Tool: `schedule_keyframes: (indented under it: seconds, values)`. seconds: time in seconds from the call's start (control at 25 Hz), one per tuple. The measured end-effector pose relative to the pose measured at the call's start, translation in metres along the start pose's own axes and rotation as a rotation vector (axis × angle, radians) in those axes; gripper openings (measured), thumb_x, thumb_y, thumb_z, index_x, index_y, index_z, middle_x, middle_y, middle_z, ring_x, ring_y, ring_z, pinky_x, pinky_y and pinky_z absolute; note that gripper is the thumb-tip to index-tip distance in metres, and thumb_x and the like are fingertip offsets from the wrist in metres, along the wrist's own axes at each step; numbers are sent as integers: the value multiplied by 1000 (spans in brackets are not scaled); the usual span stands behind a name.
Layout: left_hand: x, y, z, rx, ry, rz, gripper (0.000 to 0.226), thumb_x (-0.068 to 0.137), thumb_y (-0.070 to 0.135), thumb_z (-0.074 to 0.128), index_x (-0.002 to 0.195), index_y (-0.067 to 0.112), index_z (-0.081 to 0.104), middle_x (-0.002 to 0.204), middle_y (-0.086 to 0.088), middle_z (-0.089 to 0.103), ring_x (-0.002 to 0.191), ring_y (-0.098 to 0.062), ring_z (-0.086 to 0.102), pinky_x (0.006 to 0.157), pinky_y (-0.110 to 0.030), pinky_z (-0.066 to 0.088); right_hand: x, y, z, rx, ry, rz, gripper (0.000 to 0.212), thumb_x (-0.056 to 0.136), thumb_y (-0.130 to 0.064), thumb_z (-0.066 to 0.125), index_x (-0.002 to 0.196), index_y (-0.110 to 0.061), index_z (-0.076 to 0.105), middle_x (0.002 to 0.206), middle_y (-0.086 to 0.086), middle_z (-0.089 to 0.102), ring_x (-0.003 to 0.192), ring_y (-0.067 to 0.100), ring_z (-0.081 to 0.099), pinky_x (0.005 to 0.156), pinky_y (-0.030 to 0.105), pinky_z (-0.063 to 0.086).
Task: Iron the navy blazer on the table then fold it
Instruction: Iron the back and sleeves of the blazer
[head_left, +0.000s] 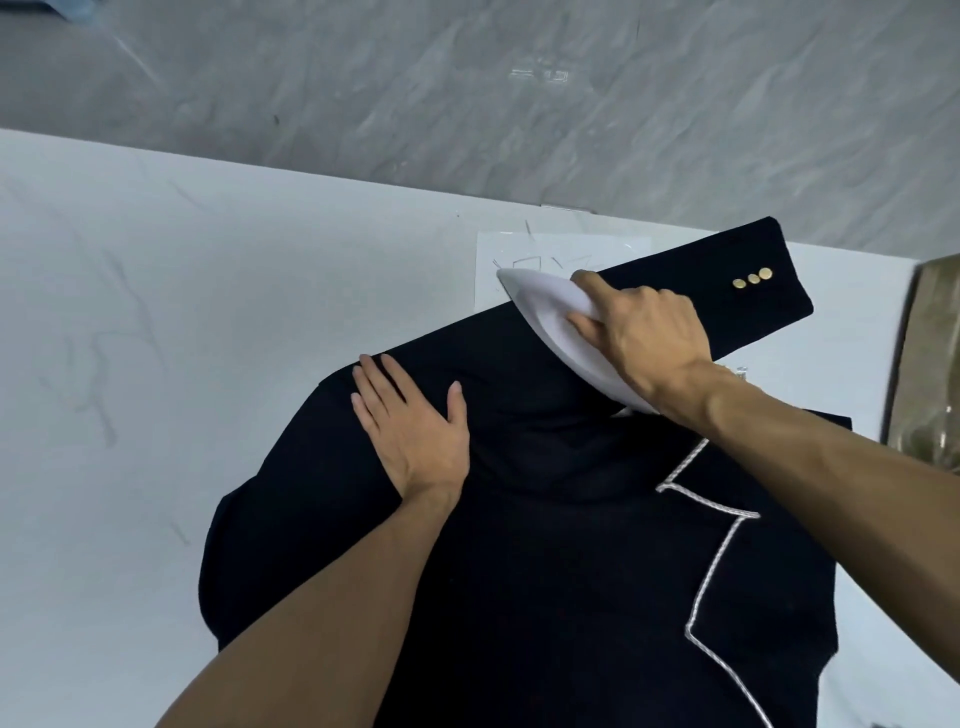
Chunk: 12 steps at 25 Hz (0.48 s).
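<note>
The navy blazer lies spread on the white table, its lapel edged with white braid. One sleeve stretches up to the right and ends in a cuff with three gold buttons. My right hand grips a white iron that rests on this sleeve, tip pointing up-left. My left hand lies flat, fingers spread, on the blazer's shoulder area just left of the iron.
A white sheet of paper lies under the iron's tip near the table's far edge. A brownish box or bag stands at the right edge. Grey marble-look floor lies beyond the table.
</note>
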<state>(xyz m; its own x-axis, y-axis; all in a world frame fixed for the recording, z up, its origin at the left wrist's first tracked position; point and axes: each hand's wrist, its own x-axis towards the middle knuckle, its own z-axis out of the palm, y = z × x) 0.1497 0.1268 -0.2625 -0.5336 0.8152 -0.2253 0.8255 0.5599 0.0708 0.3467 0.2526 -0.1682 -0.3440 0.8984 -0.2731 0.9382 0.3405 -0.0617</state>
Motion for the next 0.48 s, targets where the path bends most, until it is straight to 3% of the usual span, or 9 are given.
schedule_keyframes:
  seconds: [0.12, 0.24, 0.32, 0.48]
  values:
    - [0, 1, 1, 1, -6, -2, 82, 100, 57, 25, 155, -2, 10, 163, -23, 9, 152, -33, 5, 125, -45, 3, -6, -15, -3, 6, -18, -114, 40, 100, -50, 34, 133, -28, 39, 82, 10, 67, 69, 39, 60, 58, 36, 32]
    - [-1, 1, 0, -6, 8, -4, 80, 100, 54, 25, 155, -3, 11, 163, -23, 8, 152, -32, 4, 124, -44, 0, -17, -40, 5, -71, -85, -298, 47, 101, -51, 29, 143, -30, 31, 92, 7, 69, 79, 36, 65, 58, 36, 32]
    - [-1, 1, 2, -10, 26, -2, 78, 101, 52, 25, 155, -3, 11, 163, -23, 8, 152, -32, 4, 124, -44, 1, -16, -33, 6, -89, -72, -278, 47, 102, -52, 28, 143, -30, 31, 92, 7, 69, 78, 37, 65, 58, 36, 33]
    - [-2, 1, 2, -24, 28, 5, 77, 102, 51, 26, 155, -3, 11, 163, -24, 9, 152, -33, 5, 125, -44, 2, -11, 14, 4, -37, -17, -72, 41, 99, -53, 34, 131, -27, 42, 86, 12, 68, 73, 40, 62, 58, 37, 35]
